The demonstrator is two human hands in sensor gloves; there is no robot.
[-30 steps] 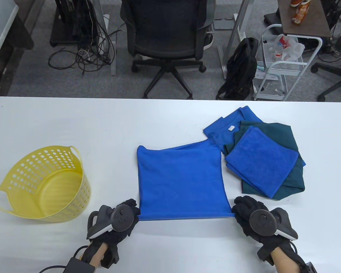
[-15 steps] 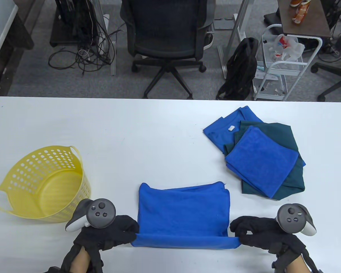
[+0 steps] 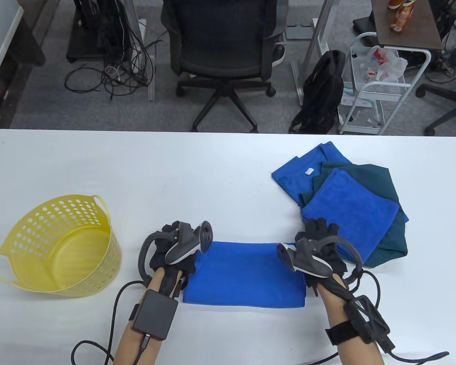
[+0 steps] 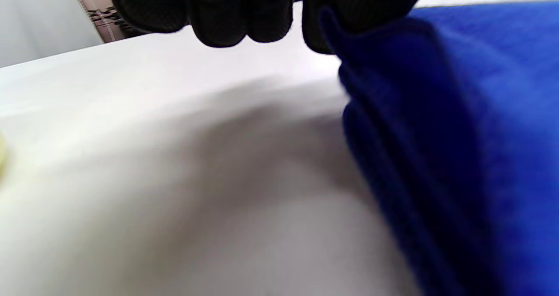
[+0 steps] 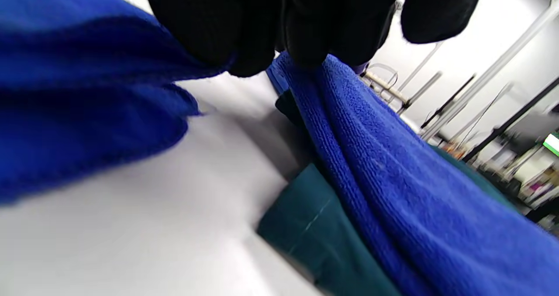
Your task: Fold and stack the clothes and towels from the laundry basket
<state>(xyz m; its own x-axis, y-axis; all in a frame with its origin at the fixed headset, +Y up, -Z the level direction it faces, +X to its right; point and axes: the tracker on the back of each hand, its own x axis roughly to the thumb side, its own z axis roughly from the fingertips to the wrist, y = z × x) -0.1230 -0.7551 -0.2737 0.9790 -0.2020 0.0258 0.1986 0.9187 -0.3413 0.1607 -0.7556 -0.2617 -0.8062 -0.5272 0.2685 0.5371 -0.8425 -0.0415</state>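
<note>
**Folding the blue towel in half, corners meeting at the far edge**

Working from the left, we see the yellow laundry basket tipped on its side with nothing visible in it, so this towel looks like the last piece. Our left hand pinches the far-left corner of the blue towel; in the left wrist view the fingertips close on the doubled edge just above the table. The towel lies in front of us between the two hands, folded to a wide strip, its layers stacked at the left side. Our right hand pinches the far-right corner, though how much cloth it holds we cannot quite tell, since the right wrist view is blurred there.

To do this step well, we judge that both corners should come down together, squarely over the layer beneath, before either hand lets go. Then we should smooth outward from the middle so no ridge is trapped. The right hand sits just beside the stack of folded clothes, so it should take care not to drag that pile's top towel.

The towel is a bright blue terry, soft and thick, with a slightly rumpled right edge.
</note>
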